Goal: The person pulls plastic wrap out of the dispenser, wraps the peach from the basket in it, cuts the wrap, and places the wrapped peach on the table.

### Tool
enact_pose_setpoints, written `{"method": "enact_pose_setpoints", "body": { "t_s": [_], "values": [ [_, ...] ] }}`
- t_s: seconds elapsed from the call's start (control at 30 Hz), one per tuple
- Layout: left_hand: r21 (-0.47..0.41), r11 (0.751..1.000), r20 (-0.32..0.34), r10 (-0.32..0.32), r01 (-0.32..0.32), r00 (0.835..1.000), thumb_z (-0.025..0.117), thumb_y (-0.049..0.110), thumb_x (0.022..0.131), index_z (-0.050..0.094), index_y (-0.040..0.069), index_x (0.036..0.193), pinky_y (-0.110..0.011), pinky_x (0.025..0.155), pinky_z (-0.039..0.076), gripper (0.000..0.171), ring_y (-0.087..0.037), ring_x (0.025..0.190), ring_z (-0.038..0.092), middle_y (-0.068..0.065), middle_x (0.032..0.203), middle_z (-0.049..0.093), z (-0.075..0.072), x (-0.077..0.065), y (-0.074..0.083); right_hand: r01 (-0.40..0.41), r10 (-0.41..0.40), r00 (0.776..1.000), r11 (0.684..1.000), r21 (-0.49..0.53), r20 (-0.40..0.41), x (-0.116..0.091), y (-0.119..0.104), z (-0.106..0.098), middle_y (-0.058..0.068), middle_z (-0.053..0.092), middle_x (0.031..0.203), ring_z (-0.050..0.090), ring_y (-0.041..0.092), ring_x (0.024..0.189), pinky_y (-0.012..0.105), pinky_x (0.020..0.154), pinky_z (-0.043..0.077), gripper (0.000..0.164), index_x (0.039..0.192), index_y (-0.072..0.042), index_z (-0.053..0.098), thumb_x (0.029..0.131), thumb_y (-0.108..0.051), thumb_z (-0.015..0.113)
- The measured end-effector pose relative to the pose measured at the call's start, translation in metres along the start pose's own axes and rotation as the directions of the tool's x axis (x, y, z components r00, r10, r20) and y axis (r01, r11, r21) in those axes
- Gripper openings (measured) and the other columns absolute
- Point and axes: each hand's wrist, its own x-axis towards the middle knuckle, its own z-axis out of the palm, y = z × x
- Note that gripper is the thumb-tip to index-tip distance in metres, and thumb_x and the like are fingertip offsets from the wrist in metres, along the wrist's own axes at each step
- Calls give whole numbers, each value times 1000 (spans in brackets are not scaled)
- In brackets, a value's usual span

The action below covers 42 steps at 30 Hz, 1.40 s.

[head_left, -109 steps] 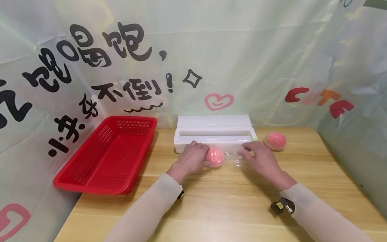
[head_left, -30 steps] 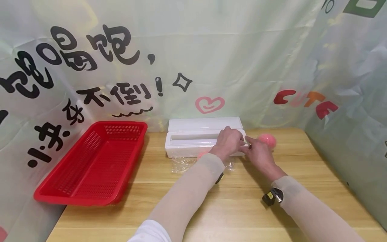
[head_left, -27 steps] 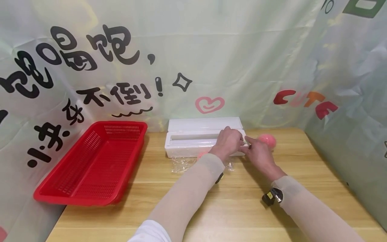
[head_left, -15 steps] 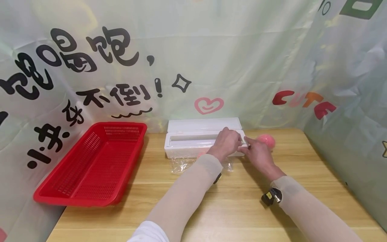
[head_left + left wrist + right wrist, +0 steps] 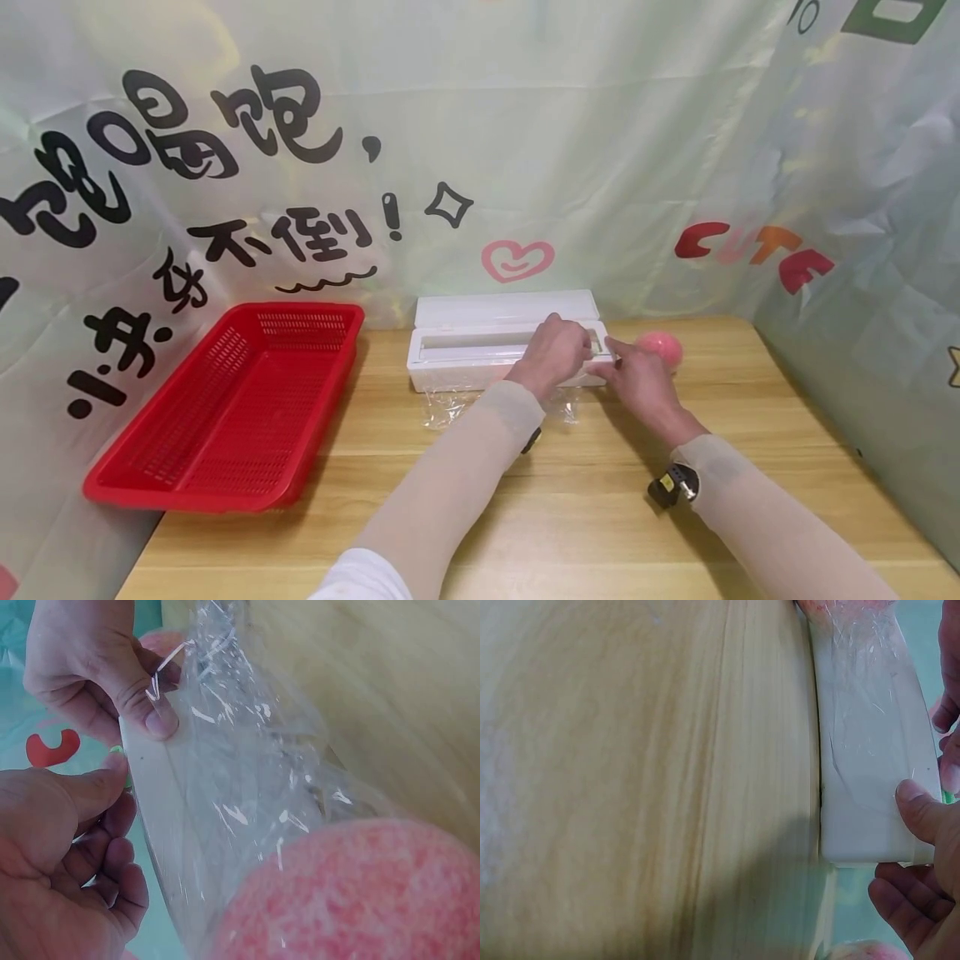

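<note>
A white cling film box [image 5: 450,377] lies along the back of the table with its lid [image 5: 506,308] raised. Clear cling film [image 5: 240,750] hangs crumpled down its front, over a pink peach [image 5: 360,900] that my left arm mostly hides in the head view. With thumb and fingertips my left hand [image 5: 557,350] pinches a small green slider [image 5: 127,780] at the box's top front edge, near the right end. My right hand [image 5: 645,379] grips that end, thumb on the front face and fingers round the side. Another peach [image 5: 662,350] sits just behind it.
A red plastic basket [image 5: 217,492] stands at the left of the wooden table [image 5: 585,517]. A printed cloth backdrop [image 5: 585,167] rises right behind the box and along both sides.
Since the oldest frame my left hand has gone from the peach to the box's edge, and lately it shifts slightly left. My right hand has taken hold of the box's end.
</note>
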Motion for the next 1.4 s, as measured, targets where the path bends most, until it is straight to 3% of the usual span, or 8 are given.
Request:
{"method": "enact_pose_setpoints", "body": {
  "t_s": [0.3,0.63,0.83,1.1,1.4],
  "values": [
    [14,999,16,30,-30,999,72,32,101,84,23,101,-26,83,43,15,-13,87,52,13,87,74,-4,-6,-9,-9,8,1000,1000,30,21,0,0,0,8,70,78,56,19,65,29,56,46,67,148,2,57,95,-32,80],
    [21,998,49,55,-56,997,70,30,103,83,22,103,-26,89,43,15,-13,91,55,11,91,74,-7,-7,-14,-19,18,1000,1000,25,18,0,2,2,10,71,80,55,17,63,28,52,45,68,148,4,55,95,-30,80],
    [4,996,43,86,-86,995,69,31,104,83,22,98,-25,87,43,18,-12,88,55,12,84,71,-7,-7,-16,-7,7,1000,1000,13,10,0,2,2,10,71,79,54,17,61,28,51,44,67,147,3,56,95,-30,80],
    [93,990,50,105,-110,993,70,32,103,83,24,102,-25,91,44,16,-9,86,58,13,90,75,-9,-11,-20,-17,17,1000,999,31,19,1,1,3,10,70,80,54,18,63,28,52,44,68,148,4,55,95,-31,80],
    [114,987,50,111,-116,993,69,31,104,83,24,106,-26,92,45,16,-11,88,62,11,97,79,-11,-14,-24,-14,13,1000,1000,22,24,-1,0,1,6,67,77,53,18,63,29,53,45,66,149,0,57,95,-30,80]
  ]
}}
